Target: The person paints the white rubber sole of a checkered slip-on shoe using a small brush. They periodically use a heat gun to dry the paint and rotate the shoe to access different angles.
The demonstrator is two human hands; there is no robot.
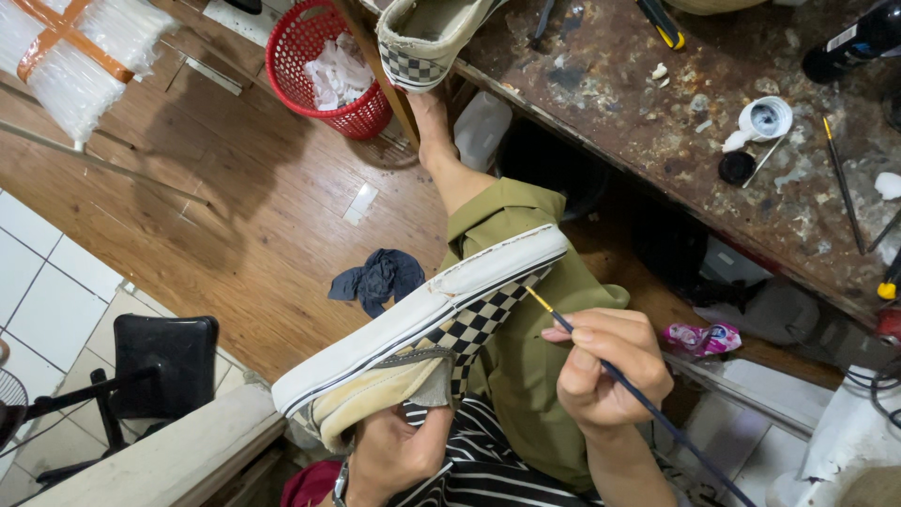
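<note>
My left hand (394, 451) grips the heel end of a checkered slip-on shoe (422, 319) with a white sole, holding it on its side over my lap. My right hand (605, 361) pinches a thin dark paintbrush (563, 324), its tip touching the shoe's checkered side close to the sole edge. A second matching checkered shoe (422, 42) rests on the corner of the workbench above.
A stained brown workbench (657, 103) carries a small white open jar (765, 117), a black lid (737, 167), another brush (843, 183) and a dark bottle (854, 42). A red basket (324, 70) and a dark rag (380, 277) sit on the wooden floor. A black chair (155, 361) stands at the left.
</note>
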